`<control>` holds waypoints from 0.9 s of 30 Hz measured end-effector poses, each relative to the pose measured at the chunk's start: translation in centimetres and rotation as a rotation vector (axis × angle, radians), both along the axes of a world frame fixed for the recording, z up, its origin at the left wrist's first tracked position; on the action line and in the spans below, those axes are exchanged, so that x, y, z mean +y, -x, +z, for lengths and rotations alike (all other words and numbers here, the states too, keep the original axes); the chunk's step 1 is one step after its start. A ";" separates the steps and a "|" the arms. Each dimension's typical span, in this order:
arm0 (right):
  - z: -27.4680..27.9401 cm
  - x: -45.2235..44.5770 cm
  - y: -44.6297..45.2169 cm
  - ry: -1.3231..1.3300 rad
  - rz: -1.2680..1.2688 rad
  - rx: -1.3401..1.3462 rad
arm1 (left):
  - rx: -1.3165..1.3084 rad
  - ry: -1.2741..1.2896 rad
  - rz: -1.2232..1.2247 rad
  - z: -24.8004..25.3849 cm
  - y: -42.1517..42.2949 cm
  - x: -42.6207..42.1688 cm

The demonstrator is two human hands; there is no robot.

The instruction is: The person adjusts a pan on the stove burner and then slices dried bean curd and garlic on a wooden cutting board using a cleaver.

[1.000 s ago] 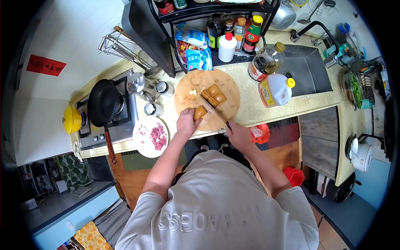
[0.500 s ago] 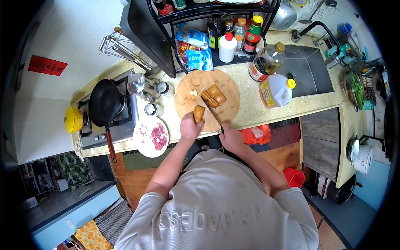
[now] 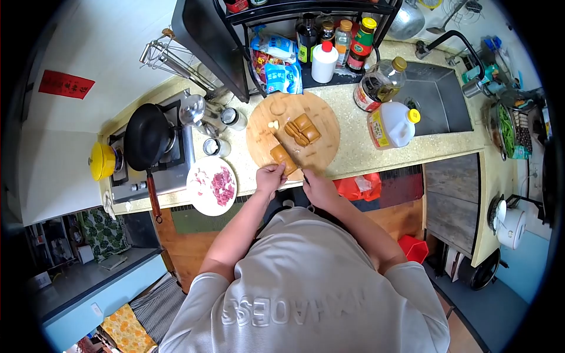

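Observation:
My right hand (image 3: 319, 189) is closed round the dark handle of a kitchen knife (image 3: 296, 165). Its blade reaches up and left over the round wooden cutting board (image 3: 327, 115), along the right side of a brown dried tofu block (image 3: 283, 156). My left hand (image 3: 270, 178) grips that block's near end at the board's front edge. Farther back lie more brown dried tofu pieces (image 3: 303, 126), some sliced, beside small pale garlic cloves (image 3: 273, 125). To the left, a white plate (image 3: 206, 209) holds sliced raw meat (image 3: 222, 187).
A black frying pan (image 3: 146, 138) and a yellow pot (image 3: 102, 162) are on the stove at left. Small jars (image 3: 216, 147) stand behind the plate. Right of the board are a large jug (image 3: 393, 126), an oil bottle (image 3: 379, 85) and the sink (image 3: 438, 97). A bottle rack stands behind.
The brown block in my left hand, upright and tilted before, now lies flatter on the board. The knife has moved from the rear pieces to beside this block.

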State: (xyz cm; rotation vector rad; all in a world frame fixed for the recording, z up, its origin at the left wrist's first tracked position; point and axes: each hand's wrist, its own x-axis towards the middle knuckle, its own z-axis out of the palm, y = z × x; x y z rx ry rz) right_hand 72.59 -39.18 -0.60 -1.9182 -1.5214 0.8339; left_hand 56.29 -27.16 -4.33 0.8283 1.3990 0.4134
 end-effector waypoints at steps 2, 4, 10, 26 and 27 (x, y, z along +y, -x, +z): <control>-0.1 0.2 -0.5 0.025 -0.002 0.008 | -0.017 0.002 -0.015 -0.5 0.3 0.1; 0.5 0.2 -1.1 0.067 -0.015 0.031 | -0.049 0.000 -0.037 -0.8 0.9 0.3; 0.0 -0.1 -1.5 0.023 -0.031 0.007 | -0.052 0.017 -0.052 -0.2 0.9 0.4; -0.2 -0.1 -1.0 0.161 -0.050 -0.044 | 0.175 -0.538 -0.468 -1.2 0.9 5.8; -0.3 -0.1 -1.0 0.157 -0.046 -0.045 | 0.145 -0.517 -0.484 -1.4 1.0 5.9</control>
